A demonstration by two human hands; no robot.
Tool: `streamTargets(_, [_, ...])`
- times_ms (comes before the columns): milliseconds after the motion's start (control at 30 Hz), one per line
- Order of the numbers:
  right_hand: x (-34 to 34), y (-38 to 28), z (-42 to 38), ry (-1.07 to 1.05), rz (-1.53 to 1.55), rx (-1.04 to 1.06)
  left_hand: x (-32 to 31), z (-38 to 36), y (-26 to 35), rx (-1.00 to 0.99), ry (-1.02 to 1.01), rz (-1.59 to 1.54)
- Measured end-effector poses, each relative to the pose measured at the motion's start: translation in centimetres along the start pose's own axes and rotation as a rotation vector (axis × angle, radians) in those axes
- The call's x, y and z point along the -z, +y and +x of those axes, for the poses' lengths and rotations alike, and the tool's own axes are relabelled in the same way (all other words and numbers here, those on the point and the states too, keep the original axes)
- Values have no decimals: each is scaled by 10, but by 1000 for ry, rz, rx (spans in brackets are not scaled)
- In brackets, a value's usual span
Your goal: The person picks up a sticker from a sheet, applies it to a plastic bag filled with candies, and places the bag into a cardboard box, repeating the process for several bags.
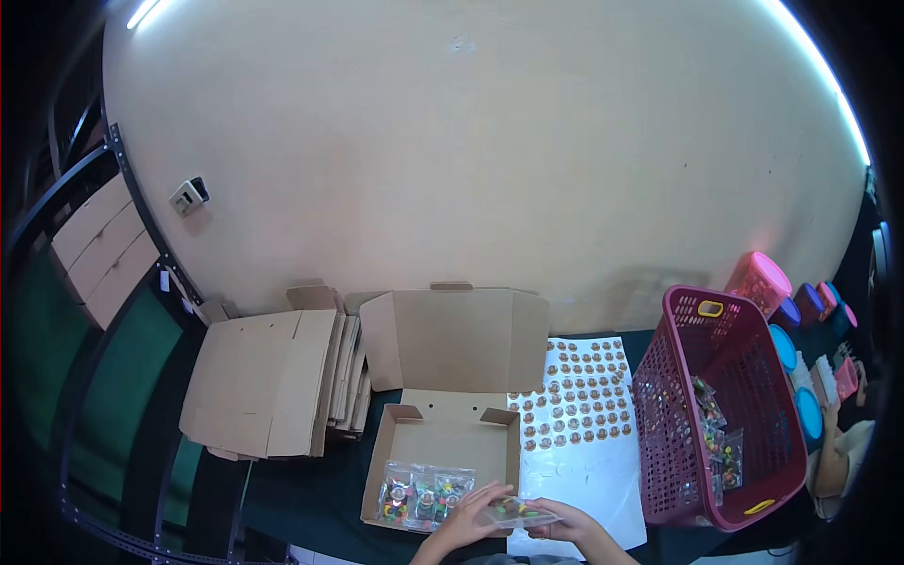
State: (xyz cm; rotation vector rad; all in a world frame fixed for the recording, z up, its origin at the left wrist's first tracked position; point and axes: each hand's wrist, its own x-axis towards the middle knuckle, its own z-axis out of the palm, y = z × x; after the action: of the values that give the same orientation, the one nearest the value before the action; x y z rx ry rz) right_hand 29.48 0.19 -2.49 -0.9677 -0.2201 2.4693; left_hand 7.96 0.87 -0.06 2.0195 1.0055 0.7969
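A clear plastic packet of small colourful pieces [518, 511] is held between my two hands at the bottom of the view. My left hand [464, 524] lies over its left end with the fingers closed on it. At the other end, my right hand [574, 530] grips the packet's edge. Just left of it stands an open cardboard box [443, 439], its lid raised against the wall. Several similar packets [426, 496] lie side by side in the front of the box, each bearing a round sticker. Beside the box is a white sticker sheet [574, 471] with rows of round brown stickers.
A stack of flattened cardboard boxes [259, 381] leans at the left. To the right stands a maroon plastic basket [673, 414] holding several packets [730, 457]. Colourful lidded tubs [761, 281] and another person's arm [831, 461] are beyond it. A metal shelf [151, 226] borders the left.
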Motion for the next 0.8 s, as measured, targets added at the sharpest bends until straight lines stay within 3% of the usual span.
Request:
streamTargets(100, [11, -22, 3, -111, -163, 102, 0, -4, -14, 52, 36, -180])
streamTargets(133, [8, -37, 1, 56, -314, 213, -1, -1, -4, 52, 190, -165])
streamTargets(167, [20, -52, 7, 289, -545, 377, -3, -4, -12, 53, 186, -164])
streamTargets(200, [60, -59, 32, 527, -606, 598, -7, -11, -27, 238, 191, -212])
streamTargets(233, [102, -69, 57, 868, -991, 889, -10, -16, -36, 424, 194, -260])
streamTargets(267, [132, -76, 70, 1037, -1084, 1081, -9, -13, -35, 354, 285, -327])
streamTargets(300, [178, -83, 86, 1176, -1408, 1064, -8, -14, -32, 358, 284, -329])
streamTargets(367, [175, -77, 83, 1339, -1365, 713, -3, -11, -26, 460, 353, -465])
streamTargets(433, [189, -76, 93, 1391, -1337, 753, -3, -14, -43, 425, 345, -478])
streamTargets(500, [195, -78, 93, 1432, -1389, 815, 5, -18, -36, 206, 392, -188])
streamTargets(533, [202, -81, 94, 1475, -1359, 836, 11, -19, -27, 352, 340, -310])
streamTargets(633, [200, -90, 80, 1562, -1300, 853, 20, -15, -16, 266, 369, -176])
streamTargets(667, [207, -89, 79, 1568, -1281, 861, 24, -12, -3, 375, 326, -308])
streamTargets(767, [210, -83, 77, 1595, -1308, 904, 26, -8, -2, 521, 264, -325])
streamTargets(800, [207, -79, 76, 1568, -1329, 878, 25, -4, -1, 484, 281, -325])
